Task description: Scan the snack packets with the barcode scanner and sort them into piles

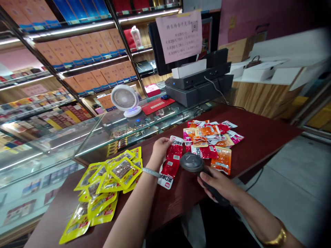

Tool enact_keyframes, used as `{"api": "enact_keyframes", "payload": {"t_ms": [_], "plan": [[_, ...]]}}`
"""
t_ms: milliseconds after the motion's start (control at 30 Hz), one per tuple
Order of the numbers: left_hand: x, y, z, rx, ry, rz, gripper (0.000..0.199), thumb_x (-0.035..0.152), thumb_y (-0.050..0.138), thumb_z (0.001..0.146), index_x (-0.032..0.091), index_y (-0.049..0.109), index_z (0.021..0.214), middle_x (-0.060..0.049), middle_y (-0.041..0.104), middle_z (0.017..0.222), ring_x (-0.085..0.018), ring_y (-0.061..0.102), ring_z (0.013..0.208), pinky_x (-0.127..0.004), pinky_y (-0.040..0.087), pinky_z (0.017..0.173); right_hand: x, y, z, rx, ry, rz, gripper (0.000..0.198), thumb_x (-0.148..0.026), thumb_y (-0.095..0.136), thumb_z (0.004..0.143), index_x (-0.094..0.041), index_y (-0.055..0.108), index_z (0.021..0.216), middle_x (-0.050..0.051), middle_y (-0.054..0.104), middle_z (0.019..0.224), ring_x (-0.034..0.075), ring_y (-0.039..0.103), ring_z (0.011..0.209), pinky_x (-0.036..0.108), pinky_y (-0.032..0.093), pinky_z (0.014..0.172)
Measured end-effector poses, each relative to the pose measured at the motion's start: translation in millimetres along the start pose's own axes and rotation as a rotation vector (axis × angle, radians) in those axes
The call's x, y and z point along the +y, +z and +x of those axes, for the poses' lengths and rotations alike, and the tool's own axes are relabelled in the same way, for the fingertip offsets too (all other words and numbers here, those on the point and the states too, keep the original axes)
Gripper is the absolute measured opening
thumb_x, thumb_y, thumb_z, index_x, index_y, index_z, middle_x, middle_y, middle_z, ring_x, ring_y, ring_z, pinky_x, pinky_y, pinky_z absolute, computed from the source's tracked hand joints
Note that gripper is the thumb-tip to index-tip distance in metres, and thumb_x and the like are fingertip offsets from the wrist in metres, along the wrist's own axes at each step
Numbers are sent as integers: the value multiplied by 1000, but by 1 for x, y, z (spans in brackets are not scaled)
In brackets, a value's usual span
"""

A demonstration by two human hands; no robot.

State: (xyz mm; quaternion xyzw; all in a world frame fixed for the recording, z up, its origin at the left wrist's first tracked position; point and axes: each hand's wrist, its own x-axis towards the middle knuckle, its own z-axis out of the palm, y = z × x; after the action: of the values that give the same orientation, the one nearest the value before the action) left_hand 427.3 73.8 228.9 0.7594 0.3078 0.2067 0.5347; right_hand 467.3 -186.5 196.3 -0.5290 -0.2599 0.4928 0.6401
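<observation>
My left hand [160,148] is closed on the upper left edge of a red snack packet [173,159], which lies on the dark red table. The red packet looks long, with white printed ends at top and bottom, perhaps two packets end to end. In my right hand [218,184] is a black handheld barcode scanner [192,162], its head just right of that packet. Beyond the scanner lies a heap of red, orange and pink snack packets [207,132]. To the left of my left forearm, yellow snack packets [113,179] with clear windows are piled up.
Behind the table [263,134] runs a glass display counter [95,139]. On it stand a white fan [125,100], a red envelope-like sheet [157,106] and a dark cash register with a monitor [199,84]. Shelves of orange boxes [82,48] rise at the back.
</observation>
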Motion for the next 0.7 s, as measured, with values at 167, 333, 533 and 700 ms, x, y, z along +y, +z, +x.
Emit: {"api": "enact_keyframes", "payload": {"t_ms": [167, 333, 533, 700], "plan": [[9, 24, 1, -109, -183, -375, 41, 45, 79, 65, 14, 60, 84, 1, 62, 61, -9, 56, 47, -21, 45, 47, 3, -15, 2, 23, -17, 61, 43, -61, 62, 81, -22, 50, 92, -8, 53, 66, 3, 45, 35, 14, 33, 29], [16, 48, 6, -142, -240, -485, 31, 24, 77, 69, 15, 55, 89, -3, 67, 69, -12, 63, 52, -24, 53, 52, -4, -28, 2, 54, -57, 90, 43, -61, 63, 81, -21, 49, 85, -8, 52, 66, 3, 45, 35, 13, 34, 29], [17, 73, 10, -129, -264, -511, 31, 18, 75, 69, 16, 52, 89, -2, 67, 70, -13, 65, 53, -25, 54, 54, -13, -45, 3, -1, -22, 154, 47, -64, 62, 80, -20, 53, 96, -7, 53, 65, 3, 43, 34, 15, 35, 29], [17, 102, 18, -67, -278, -509, 29, 13, 72, 69, 17, 48, 84, 3, 60, 63, -9, 59, 47, -20, 48, 48, -30, -58, 13, 50, -56, 105, 47, -64, 62, 80, -20, 51, 94, -6, 54, 66, 4, 45, 35, 15, 36, 30]]}}
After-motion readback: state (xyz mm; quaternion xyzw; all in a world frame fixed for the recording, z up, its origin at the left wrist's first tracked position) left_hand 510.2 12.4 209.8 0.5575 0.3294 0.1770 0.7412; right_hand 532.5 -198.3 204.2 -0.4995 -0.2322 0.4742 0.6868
